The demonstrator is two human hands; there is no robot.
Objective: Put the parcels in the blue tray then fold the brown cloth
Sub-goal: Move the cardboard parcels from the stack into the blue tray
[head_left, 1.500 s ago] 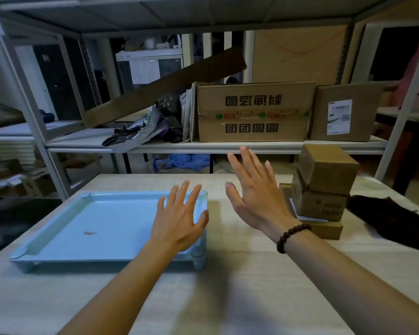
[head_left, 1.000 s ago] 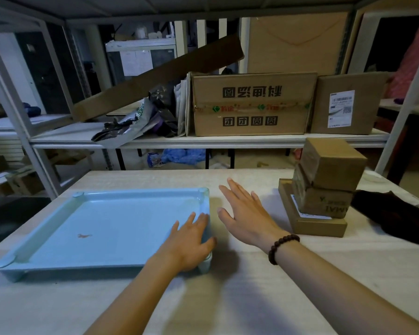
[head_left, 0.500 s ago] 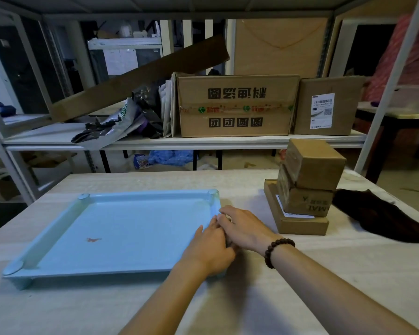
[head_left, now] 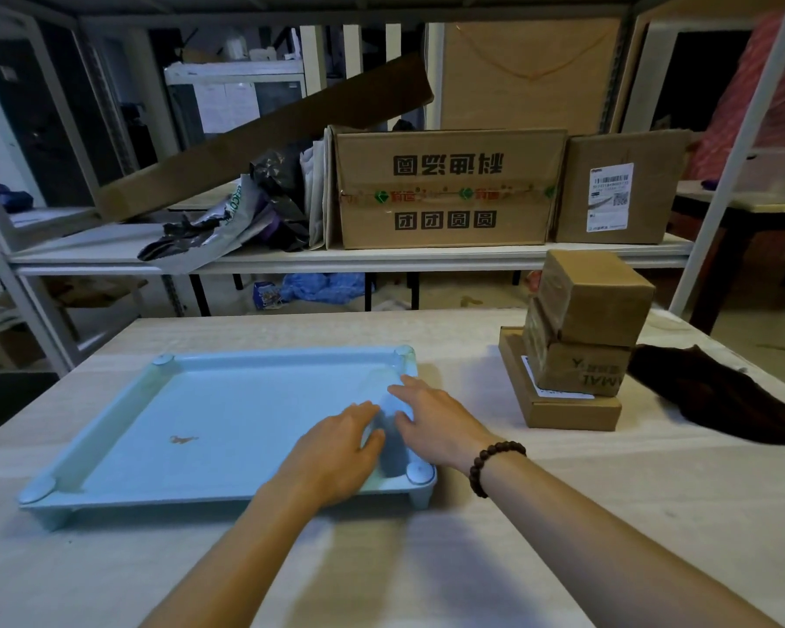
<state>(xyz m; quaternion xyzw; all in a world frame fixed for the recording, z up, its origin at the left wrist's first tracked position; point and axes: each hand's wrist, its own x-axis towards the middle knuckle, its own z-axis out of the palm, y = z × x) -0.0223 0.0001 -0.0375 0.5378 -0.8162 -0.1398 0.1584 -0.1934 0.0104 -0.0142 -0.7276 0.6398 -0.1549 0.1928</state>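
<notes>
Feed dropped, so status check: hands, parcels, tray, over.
Left hand and right hand open, at right end of light-blue plastic tray. Three brown cardboard parcels stacked beside it, untouched. Dark brown cloth crumpled. No obstruction.

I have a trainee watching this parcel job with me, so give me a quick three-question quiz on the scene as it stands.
1. True or false: a parcel already lies in the blue tray.
2. How many boxes make up the stack of parcels? A: two. B: three. C: five.
3. Fill the gap: the brown cloth lies on the table to the ___ of that stack.

Key: 1 false, the tray holds no parcel. 2 B, a flat box with two blockier ones on top. 3 right.
</notes>
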